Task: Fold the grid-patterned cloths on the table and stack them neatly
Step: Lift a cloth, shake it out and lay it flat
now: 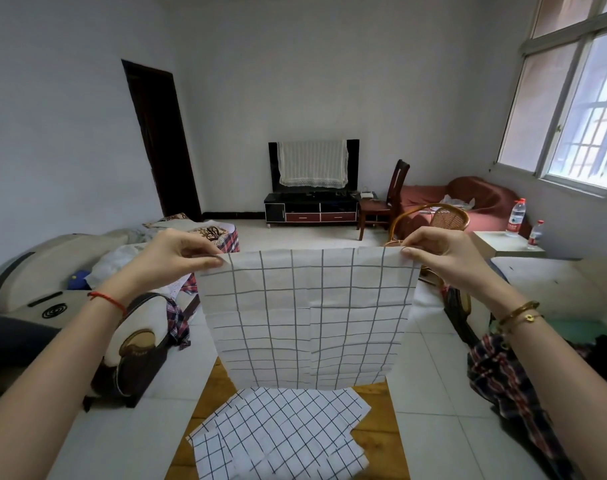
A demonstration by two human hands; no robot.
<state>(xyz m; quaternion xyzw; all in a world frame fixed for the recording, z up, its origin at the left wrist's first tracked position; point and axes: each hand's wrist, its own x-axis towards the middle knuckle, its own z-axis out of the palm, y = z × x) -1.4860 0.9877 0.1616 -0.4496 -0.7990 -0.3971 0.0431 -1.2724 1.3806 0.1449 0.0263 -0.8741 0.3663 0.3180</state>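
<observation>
A white cloth with a dark grid [309, 317] hangs spread in the air in front of me, its lower edge just above the table. My left hand [177, 252] pinches its top left corner and my right hand [437, 252] pinches its top right corner. Below it, several more grid-patterned cloths [281, 434] lie overlapping and unfolded on the wooden table [378, 424]. The hanging cloth hides the far part of the table.
A plaid garment [513, 386] lies at my right, another plaid cloth and a bag [146, 344] at my left. A rattan chair [433, 220] stands behind the held cloth. Two water bottles [517, 216] stand on a small white table at the right.
</observation>
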